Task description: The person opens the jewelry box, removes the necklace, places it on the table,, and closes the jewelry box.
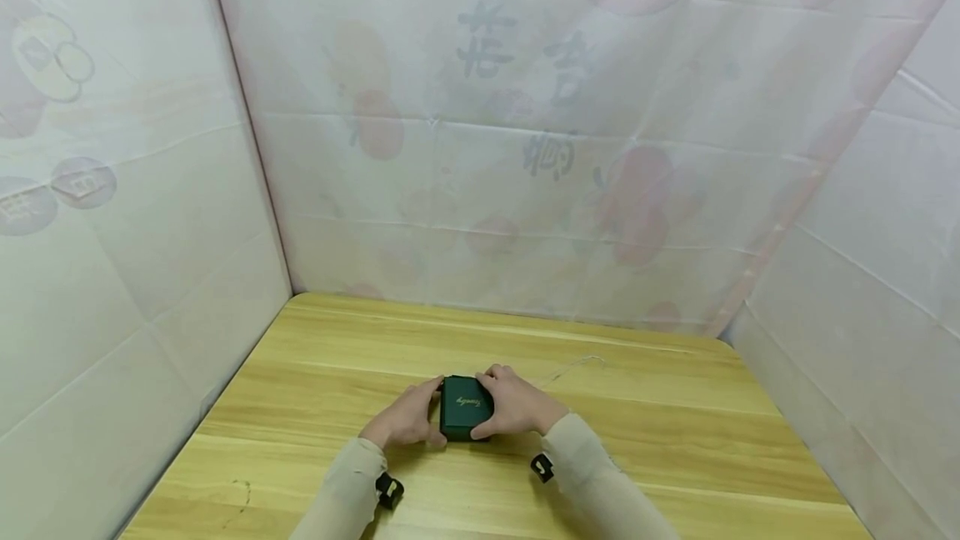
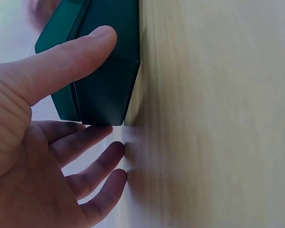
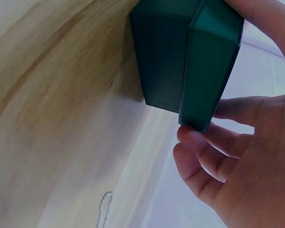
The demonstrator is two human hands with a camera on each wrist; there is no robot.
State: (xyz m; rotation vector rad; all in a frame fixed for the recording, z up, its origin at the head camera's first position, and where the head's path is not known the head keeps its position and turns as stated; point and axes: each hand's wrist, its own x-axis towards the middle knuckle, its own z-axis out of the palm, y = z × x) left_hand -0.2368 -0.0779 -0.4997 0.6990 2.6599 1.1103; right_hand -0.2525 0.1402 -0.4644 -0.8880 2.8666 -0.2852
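A dark green jewelry box [image 1: 463, 407] with gold lettering on its lid sits on the wooden table between both hands. My left hand [image 1: 408, 419] grips its left side; in the left wrist view the thumb [image 2: 80, 54] lies across the lower part of the box and fingertips touch its far side. From the right, my right hand [image 1: 517, 402] holds the lid [image 3: 211, 66], thumb at the near edge and fingertips at the far edge. A thin seam shows between lid and base. The inside of the box is hidden.
To the right of the box, a thin silver chain [image 1: 573, 367] lies on the wooden table [image 1: 675, 423]. White printed sheets [image 1: 480, 190] hang behind the table and along both sides. Dark straps with small black devices [image 1: 390, 490] are on the wrists.
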